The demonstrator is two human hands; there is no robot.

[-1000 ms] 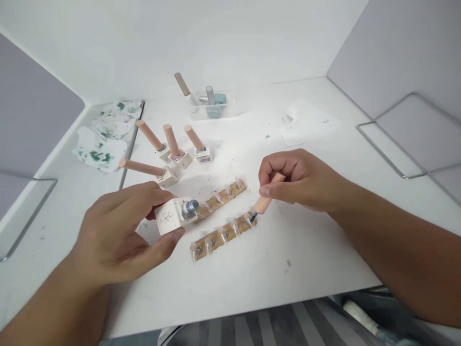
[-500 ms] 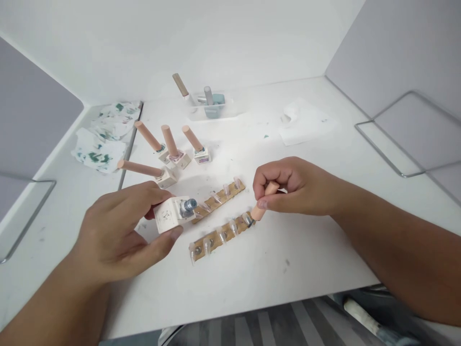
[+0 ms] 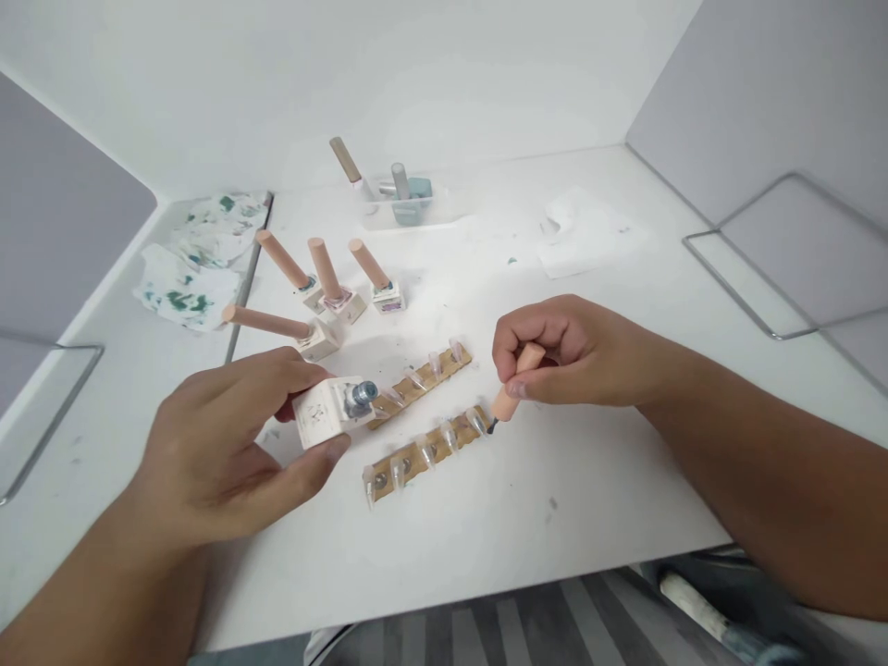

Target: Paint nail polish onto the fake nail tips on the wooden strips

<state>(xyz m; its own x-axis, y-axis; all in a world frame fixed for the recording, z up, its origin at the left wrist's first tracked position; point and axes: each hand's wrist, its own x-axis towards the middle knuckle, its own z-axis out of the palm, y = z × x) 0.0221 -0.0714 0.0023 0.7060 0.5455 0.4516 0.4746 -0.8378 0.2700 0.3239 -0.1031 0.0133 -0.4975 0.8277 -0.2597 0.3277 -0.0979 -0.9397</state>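
Observation:
My left hand holds an open white square polish bottle, tipped on its side with its neck pointing right. My right hand pinches the peach brush cap, its dark brush tip down at the right end of the near cardboard strip. That strip carries several clear false nail tips. A second strip of nail tips lies just behind it, touching the bottle's neck.
Four closed bottles with peach caps stand behind my left hand. A clear tray with more bottles sits at the back. Stained tissues lie at the left, a white tissue at the right, wire frames at both sides.
My right hand lowered the brush onto the last nail tip, then tilted it a little and drew it right. The left hand and bottle barely shifted.

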